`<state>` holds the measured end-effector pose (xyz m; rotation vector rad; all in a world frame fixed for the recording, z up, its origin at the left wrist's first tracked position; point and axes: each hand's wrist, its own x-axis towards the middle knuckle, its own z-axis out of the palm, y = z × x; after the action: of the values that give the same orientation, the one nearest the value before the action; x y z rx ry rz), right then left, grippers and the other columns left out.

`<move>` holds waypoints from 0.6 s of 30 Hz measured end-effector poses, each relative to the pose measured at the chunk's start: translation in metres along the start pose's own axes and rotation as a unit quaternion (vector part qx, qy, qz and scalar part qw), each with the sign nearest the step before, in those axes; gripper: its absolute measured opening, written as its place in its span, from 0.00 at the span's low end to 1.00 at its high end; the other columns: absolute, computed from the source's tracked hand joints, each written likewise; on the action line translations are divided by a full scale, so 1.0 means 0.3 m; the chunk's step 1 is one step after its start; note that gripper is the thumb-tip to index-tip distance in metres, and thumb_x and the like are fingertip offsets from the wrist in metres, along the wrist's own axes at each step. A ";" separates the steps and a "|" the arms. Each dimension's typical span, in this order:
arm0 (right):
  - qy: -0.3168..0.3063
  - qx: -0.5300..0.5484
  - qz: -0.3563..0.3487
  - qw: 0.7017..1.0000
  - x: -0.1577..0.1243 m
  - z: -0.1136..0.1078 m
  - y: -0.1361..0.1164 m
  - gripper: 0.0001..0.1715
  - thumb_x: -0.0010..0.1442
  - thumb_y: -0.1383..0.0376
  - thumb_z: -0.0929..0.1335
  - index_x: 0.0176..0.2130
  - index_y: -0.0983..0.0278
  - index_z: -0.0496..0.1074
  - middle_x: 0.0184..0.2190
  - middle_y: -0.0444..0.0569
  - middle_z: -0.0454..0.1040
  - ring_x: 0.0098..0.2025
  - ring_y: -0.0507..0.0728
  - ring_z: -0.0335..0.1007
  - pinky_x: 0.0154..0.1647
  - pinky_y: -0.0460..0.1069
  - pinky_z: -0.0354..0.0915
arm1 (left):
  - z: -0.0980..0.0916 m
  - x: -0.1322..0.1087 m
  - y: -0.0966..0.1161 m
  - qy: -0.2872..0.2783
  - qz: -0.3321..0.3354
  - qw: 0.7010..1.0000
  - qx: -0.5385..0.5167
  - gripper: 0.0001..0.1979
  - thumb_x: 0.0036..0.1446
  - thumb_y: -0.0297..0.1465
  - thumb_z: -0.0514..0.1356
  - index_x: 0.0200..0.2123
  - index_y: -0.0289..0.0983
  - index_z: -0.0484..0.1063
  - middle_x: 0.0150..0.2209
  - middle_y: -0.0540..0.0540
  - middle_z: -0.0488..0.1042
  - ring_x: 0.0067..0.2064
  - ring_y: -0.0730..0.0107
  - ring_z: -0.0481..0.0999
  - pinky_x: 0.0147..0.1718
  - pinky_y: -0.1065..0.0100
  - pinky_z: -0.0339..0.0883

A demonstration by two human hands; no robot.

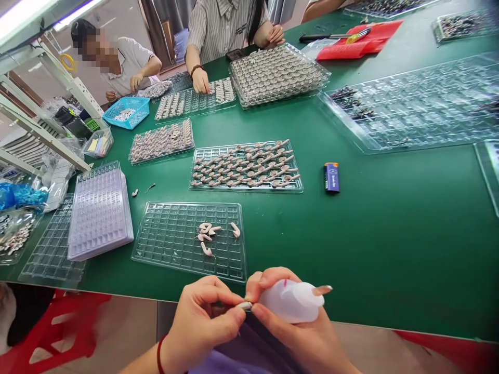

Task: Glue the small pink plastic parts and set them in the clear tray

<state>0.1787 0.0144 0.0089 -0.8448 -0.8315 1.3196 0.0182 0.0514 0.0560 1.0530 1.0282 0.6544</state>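
Observation:
My right hand (pixel 300 327) is wrapped round a small white squeeze bottle (pixel 290 301), its tip pointing left. My left hand (pixel 202 317) pinches a tiny pale part (pixel 245 305) right at that tip. Both hands sit at the near edge of the green table (pixel 390 234). Just beyond them lies a clear grid tray (pixel 171 234) holding several pink curved pieces (pixel 208 236). Farther back a second clear tray (pixel 246 166) is filled with rows of the same pink pieces.
A stack of clear trays (pixel 99 210) stands at left. A blue lighter (pixel 331 177) lies right of the filled tray. Large clear trays (pixel 421 104) cover the right side. Two people work across the table, near a blue basket (pixel 127 111) and red items (pixel 358 41).

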 end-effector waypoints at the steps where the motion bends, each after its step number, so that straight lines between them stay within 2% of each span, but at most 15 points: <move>1: 0.003 0.008 0.001 1.000 -0.002 0.001 0.002 0.12 0.57 0.67 0.73 0.39 0.56 0.68 0.30 0.43 0.75 0.30 0.49 0.71 0.31 0.42 0.68 | 0.002 -0.003 0.003 0.005 0.011 1.000 0.023 0.08 0.48 0.34 0.70 0.30 0.36 0.84 0.28 0.49 0.67 0.22 0.81 0.67 0.21 0.76 0.61; 6: 0.009 0.023 0.019 1.000 -0.007 0.012 0.004 0.12 0.57 0.64 0.74 0.38 0.56 0.68 0.30 0.42 0.75 0.30 0.49 0.70 0.31 0.42 0.68 | 0.005 -0.009 0.003 0.009 0.039 0.996 0.082 0.06 0.50 0.30 0.68 0.32 0.36 0.84 0.27 0.48 0.67 0.23 0.80 0.66 0.21 0.75 0.60; 9: 0.050 0.005 0.060 0.997 -0.013 0.022 -0.012 0.13 0.55 0.60 0.75 0.38 0.56 0.69 0.30 0.41 0.73 0.30 0.48 0.69 0.31 0.41 0.66 | -0.002 -0.008 -0.009 0.007 0.034 0.997 0.073 0.07 0.50 0.31 0.67 0.32 0.36 0.84 0.28 0.47 0.68 0.23 0.78 0.68 0.22 0.75 0.62; 13: 0.110 -0.041 0.123 0.985 -0.031 0.018 -0.044 0.25 0.54 0.51 0.75 0.47 0.53 0.67 0.34 0.42 0.72 0.34 0.50 0.69 0.35 0.43 0.68 | -0.023 -0.003 -0.026 0.028 0.043 0.995 0.083 0.07 0.51 0.32 0.67 0.31 0.35 0.83 0.28 0.46 0.72 0.24 0.76 0.71 0.23 0.75 0.67; 16: 0.134 -0.130 0.137 0.973 -0.050 -0.005 -0.052 0.29 0.57 0.46 0.70 0.54 0.53 0.63 0.38 0.46 0.74 0.39 0.53 0.72 0.38 0.45 0.70 | -0.046 0.002 -0.033 0.064 0.125 0.973 0.181 0.05 0.54 0.28 0.65 0.33 0.36 0.83 0.29 0.45 0.76 0.27 0.73 0.75 0.24 0.76 0.69; 18: 0.141 -0.193 0.119 0.964 -0.060 -0.025 -0.046 0.29 0.59 0.47 0.69 0.54 0.55 0.63 0.40 0.48 0.75 0.37 0.54 0.73 0.36 0.45 0.71 | -0.063 0.005 -0.037 0.077 0.203 0.940 0.265 0.07 0.55 0.25 0.63 0.35 0.37 0.82 0.31 0.45 0.78 0.30 0.72 0.77 0.28 0.75 0.72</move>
<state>0.1904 -0.0048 0.0171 -1.4437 -0.7874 1.2191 0.0012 0.0557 0.0425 1.7394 1.1652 0.8235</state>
